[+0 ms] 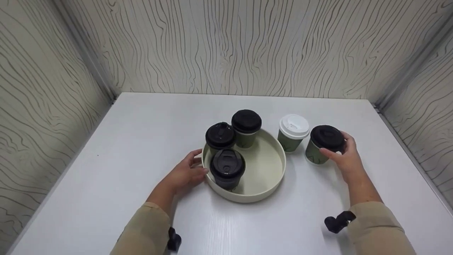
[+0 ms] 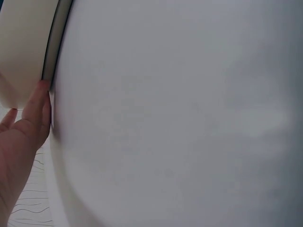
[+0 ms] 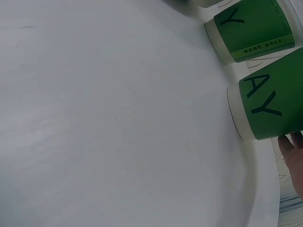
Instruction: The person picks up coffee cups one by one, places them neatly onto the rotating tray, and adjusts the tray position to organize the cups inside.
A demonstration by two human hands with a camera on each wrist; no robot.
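My right hand [image 1: 348, 156] grips a green paper cup [image 1: 316, 153] with a black lid, its thumb in front and fingers behind. In the right wrist view, that cup [image 3: 274, 99] stands near the white-lidded one [image 3: 258, 30]. This white-lidded cup [image 1: 293, 134] is left of the gripped cup, beside the round cream tray [image 1: 265, 166]. My left hand [image 1: 184, 175] touches the tray's left side; in the left wrist view its fairly straight fingers [image 2: 34, 106] lie against the tray wall [image 2: 26, 42]. Three black-lidded cups stand in the tray: front [image 1: 227, 168], left [image 1: 220, 136] and back [image 1: 246, 127].
The white table [image 1: 141, 124] stretches out around the tray. Wood-grain-patterned panels [image 1: 226, 46] close off the back and both sides. Each sleeve carries a black wrist mount [image 1: 339, 222].
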